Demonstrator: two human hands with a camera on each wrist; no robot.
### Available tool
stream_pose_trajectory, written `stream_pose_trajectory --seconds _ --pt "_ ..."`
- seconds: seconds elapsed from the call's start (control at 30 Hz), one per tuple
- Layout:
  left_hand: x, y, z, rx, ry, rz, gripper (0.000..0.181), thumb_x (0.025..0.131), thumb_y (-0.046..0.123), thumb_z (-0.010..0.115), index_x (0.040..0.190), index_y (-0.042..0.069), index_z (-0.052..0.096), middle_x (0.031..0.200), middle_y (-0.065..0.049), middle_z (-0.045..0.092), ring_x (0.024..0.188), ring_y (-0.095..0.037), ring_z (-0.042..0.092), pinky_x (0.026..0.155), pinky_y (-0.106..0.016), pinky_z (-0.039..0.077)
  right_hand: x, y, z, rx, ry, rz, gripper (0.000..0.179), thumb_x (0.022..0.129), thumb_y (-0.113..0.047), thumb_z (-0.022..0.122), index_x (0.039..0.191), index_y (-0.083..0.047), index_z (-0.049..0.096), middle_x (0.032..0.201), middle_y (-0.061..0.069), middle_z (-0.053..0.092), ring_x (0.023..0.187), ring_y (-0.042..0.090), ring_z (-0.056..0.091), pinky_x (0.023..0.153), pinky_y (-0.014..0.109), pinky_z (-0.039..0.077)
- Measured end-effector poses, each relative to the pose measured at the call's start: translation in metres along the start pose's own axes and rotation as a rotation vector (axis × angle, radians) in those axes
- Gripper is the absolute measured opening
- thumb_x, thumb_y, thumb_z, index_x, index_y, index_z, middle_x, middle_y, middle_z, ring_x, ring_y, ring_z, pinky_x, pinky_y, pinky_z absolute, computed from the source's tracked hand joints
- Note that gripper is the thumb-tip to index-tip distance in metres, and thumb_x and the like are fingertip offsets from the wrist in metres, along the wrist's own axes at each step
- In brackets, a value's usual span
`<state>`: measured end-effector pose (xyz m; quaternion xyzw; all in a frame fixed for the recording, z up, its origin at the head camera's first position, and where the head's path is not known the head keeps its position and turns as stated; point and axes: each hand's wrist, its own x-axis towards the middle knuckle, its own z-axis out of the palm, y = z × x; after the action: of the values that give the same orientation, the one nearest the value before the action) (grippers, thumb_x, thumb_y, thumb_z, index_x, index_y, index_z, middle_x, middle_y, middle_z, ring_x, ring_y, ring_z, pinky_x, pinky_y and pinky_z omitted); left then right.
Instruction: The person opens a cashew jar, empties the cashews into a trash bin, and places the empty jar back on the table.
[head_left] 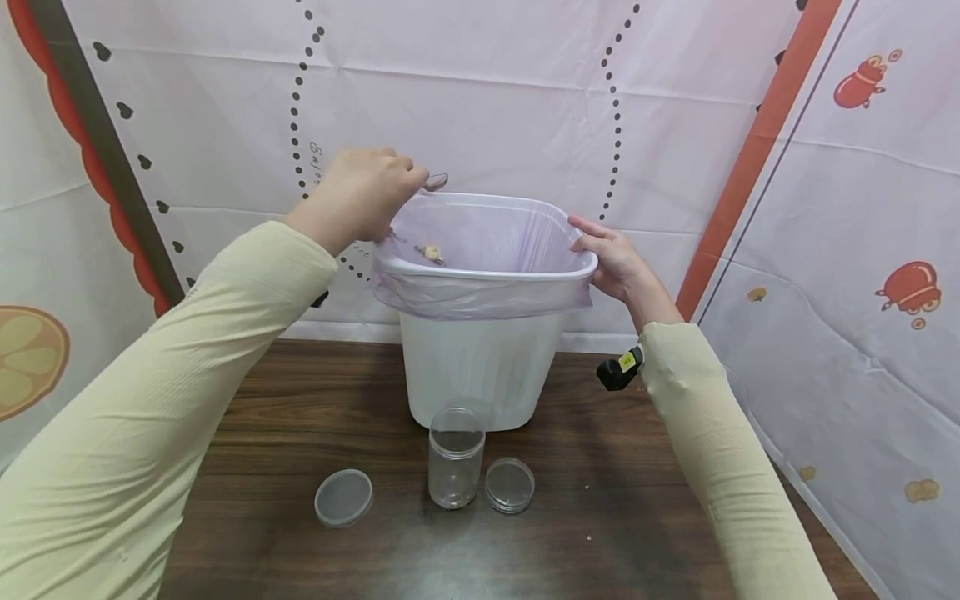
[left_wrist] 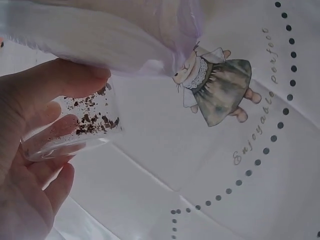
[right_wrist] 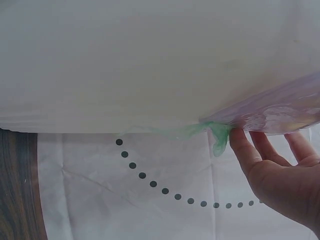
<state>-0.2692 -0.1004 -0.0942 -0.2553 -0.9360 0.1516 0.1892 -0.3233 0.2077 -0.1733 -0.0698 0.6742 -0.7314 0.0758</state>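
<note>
In the head view a white trash can [head_left: 480, 358] stands upright on the table, lined with a pale purple bag [head_left: 480, 296] folded over its rim. My left hand [head_left: 367, 196] grips a clear container [left_wrist: 97, 120] at the can's left rim; dark flakes cling inside it in the left wrist view. Within the bag, beneath that hand, lies a small yellowish scrap [head_left: 431, 253]. At the opposite side my right hand [head_left: 618, 262] holds the lined rim. A green bag tie [right_wrist: 219, 139] hangs beside its fingers in the right wrist view.
On the dark wooden table [head_left: 285, 433], a clear jar [head_left: 456, 471] stands before the can. A shallow round clear dish [head_left: 510, 486] lies to its right, a round translucent lid [head_left: 343, 497] to its left. Printed white cloth [head_left: 480, 108] rises behind and at both sides.
</note>
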Motion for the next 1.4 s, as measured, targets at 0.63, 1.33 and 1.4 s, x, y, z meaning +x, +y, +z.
stream_pose_trajectory --seconds 0.63,1.33,1.4 --pt "0.008 0.008 0.002 0.126 0.0 0.082 0.079 0.063 -0.01 0.067 0.136 0.002 0.038 0.112 -0.021 0.057 0.105 -0.037 0.051 0.092 -0.047 0.042 0.0 -0.001 -0.001 0.023 -0.004 -0.017 0.065 0.085 0.008 0.037 0.146 -0.012 0.025 0.153 0.011 0.016 0.136 0.024 0.025 0.109 0.04 0.026" --pt "0.002 -0.004 0.007 0.143 0.172 0.125 0.04 0.066 -0.017 0.054 0.104 -0.003 0.051 0.101 -0.021 0.058 0.105 -0.038 0.052 0.097 -0.045 0.04 0.001 0.002 -0.001 0.034 0.0 -0.013 0.065 0.085 0.008 0.037 0.146 -0.011 0.025 0.153 0.01 0.015 0.137 0.025 0.022 0.109 0.043 0.024" --pt "0.002 -0.005 0.007 0.137 0.18 0.128 0.041 0.066 -0.018 0.054 0.104 -0.003 0.051 0.102 -0.021 0.058 0.106 -0.038 0.051 0.098 -0.045 0.039 0.001 0.002 -0.001 0.034 -0.002 -0.015 0.065 0.085 0.008 0.037 0.146 -0.011 0.025 0.153 0.011 0.015 0.137 0.025 0.022 0.109 0.043 0.024"
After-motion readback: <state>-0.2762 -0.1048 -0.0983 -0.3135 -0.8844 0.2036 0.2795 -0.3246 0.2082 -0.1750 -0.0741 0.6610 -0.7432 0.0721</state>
